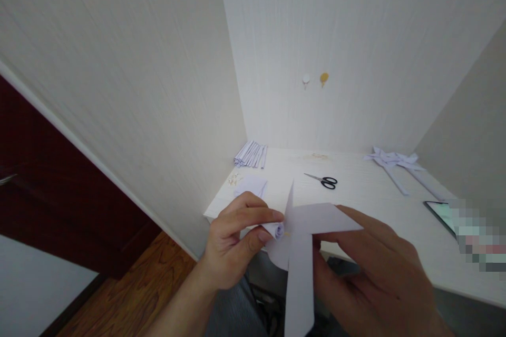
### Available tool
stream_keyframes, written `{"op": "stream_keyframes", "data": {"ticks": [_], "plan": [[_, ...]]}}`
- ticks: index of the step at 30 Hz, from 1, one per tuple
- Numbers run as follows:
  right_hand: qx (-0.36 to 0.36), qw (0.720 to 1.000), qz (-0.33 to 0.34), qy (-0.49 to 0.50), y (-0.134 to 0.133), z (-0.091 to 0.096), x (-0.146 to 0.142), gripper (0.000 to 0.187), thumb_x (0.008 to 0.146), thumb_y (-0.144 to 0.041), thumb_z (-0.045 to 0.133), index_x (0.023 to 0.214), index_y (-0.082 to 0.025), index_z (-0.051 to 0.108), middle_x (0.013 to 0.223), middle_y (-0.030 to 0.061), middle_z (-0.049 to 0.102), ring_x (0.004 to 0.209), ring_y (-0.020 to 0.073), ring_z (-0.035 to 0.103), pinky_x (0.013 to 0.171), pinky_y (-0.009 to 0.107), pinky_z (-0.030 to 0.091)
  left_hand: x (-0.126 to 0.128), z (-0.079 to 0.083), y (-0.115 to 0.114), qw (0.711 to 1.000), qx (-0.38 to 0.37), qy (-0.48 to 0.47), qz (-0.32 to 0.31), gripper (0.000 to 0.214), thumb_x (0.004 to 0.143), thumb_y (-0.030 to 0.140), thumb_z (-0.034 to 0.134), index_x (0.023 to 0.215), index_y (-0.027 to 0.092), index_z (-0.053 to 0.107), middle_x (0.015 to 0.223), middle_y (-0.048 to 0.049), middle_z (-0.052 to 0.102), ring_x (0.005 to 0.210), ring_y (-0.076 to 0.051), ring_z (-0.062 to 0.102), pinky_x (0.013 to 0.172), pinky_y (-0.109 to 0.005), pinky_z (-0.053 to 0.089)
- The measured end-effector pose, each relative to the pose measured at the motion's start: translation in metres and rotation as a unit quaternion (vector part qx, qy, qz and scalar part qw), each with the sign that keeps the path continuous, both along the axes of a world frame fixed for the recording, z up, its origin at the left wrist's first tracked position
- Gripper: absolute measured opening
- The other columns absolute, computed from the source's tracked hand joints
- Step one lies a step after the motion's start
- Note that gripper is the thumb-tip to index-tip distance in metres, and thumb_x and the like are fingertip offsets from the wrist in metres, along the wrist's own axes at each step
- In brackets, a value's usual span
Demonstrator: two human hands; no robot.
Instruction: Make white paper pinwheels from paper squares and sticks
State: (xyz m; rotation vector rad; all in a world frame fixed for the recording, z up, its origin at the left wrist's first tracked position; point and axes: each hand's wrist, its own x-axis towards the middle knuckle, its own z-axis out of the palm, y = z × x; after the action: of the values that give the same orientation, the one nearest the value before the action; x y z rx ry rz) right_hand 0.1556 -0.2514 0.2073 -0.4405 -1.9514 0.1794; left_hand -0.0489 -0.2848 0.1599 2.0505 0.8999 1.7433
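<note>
I am seeing the left hand (233, 242) pinching the curled end of a white folded paper piece (304, 231) between thumb and fingertips. The right hand (375, 274) is lying behind the paper with its fingers stretched out; I cannot tell whether its thumb is clamping the sheet. The paper is hanging in the air just off the near edge of the table (367, 195). Scissors (322, 180) are lying beyond it, paper strips (251, 154) are stacked in the far left corner, and a paper star (391, 159) is sitting far right.
</note>
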Motion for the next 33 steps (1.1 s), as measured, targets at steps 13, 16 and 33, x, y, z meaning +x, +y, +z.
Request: {"op": "stream_keyframes", "data": {"ticks": [13, 16, 33], "plan": [[-0.072, 0.996, 0.029, 0.037, -0.002, -0.007, -0.004, 0.017, 0.085, -0.01, 0.06, 0.073, -0.022, 0.058, 0.064, -0.0031, 0.071, 0.055, 0.0103, 0.064, 0.053, 0.02, 0.049, 0.004, -0.002, 0.001, 1.0, 0.019, 0.006, 0.024, 0.025, 0.099, 0.026, 0.069, 0.122, 0.025, 0.079, 0.096, -0.0067, 0.068, 0.084, -0.016, 0.062, 0.071, -0.027, 0.051], [-0.102, 0.993, 0.035, 0.04, -0.002, -0.01, -0.005, 0.016, 0.087, -0.012, 0.061, 0.075, -0.023, 0.06, 0.067, -0.0045, 0.072, 0.055, 0.0089, 0.064, 0.055, 0.019, 0.05, 0.005, -0.002, 0.0, 1.0, 0.013, 0.01, 0.027, 0.026, 0.099, 0.025, 0.069, 0.124, 0.025, 0.078, 0.099, -0.0063, 0.068, 0.088, -0.016, 0.062, 0.074, -0.026, 0.052], [-0.149, 0.984, 0.08, 0.062, -0.004, -0.014, -0.006, 0.019, 0.089, -0.01, 0.061, 0.08, -0.026, 0.06, 0.067, -0.0069, 0.07, 0.059, 0.0106, 0.066, 0.058, 0.019, 0.053, 0.008, -0.005, -0.003, 0.995, -0.043, -0.082, -0.045, 0.026, 0.101, 0.036, 0.066, 0.122, 0.03, 0.081, 0.099, -0.0062, 0.064, 0.089, -0.016, 0.06, 0.073, -0.027, 0.048]]}}
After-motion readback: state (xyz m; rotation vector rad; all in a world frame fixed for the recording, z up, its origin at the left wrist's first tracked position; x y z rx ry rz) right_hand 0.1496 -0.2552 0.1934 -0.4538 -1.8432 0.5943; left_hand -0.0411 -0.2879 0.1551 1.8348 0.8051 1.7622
